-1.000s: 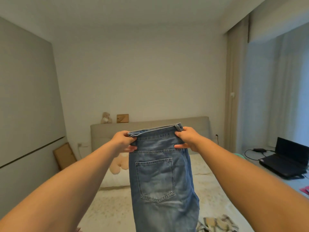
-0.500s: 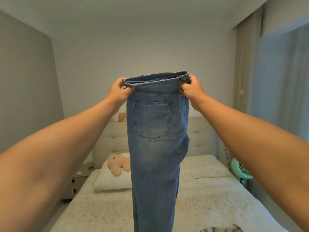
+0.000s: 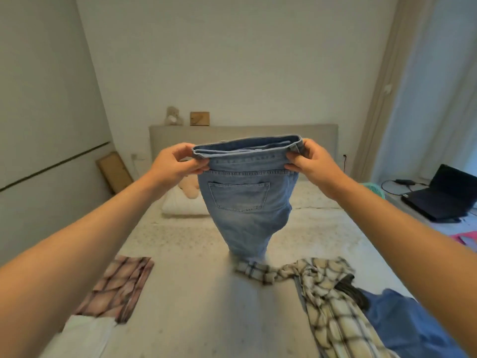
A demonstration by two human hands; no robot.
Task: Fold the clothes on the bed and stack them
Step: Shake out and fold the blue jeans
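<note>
Both arms reach forward over the bed [image 3: 196, 301], and between the two hands hangs a pair of blue jeans [image 3: 245, 200], folded lengthwise with a back pocket facing the camera. The left hand [image 3: 175, 164] pinches the left end of the waistband, thumb on the near side and fingers curled round the far side; the right hand [image 3: 315, 164] pinches the right end the same way. The fingertips behind the denim are hidden. The jeans hang below the hands and narrow toward the mattress; their lower end is lost behind a plaid shirt [image 3: 322, 293] and blurred, so whether the legs touch the bed cannot be told.

The plaid shirt lies crumpled below the right hand, one sleeve stretched toward the jeans. A dark item peeks from under it, too small to make out. Just beside it, nearer the camera, a blue garment [image 3: 402, 324] runs off the bottom edge. Below the left hand a folded brown patterned cloth [image 3: 116, 288] lies flat, with a white folded piece [image 3: 85, 334] touching its near end, partly cut off by the left forearm.

Beyond the hands, a white pillow [image 3: 180, 206] and a beige plush toy [image 3: 189, 188] are partly hidden by the jeans and left wrist. Right of the right hand an open laptop [image 3: 441, 197] sits on a surface beside the bed.
</note>
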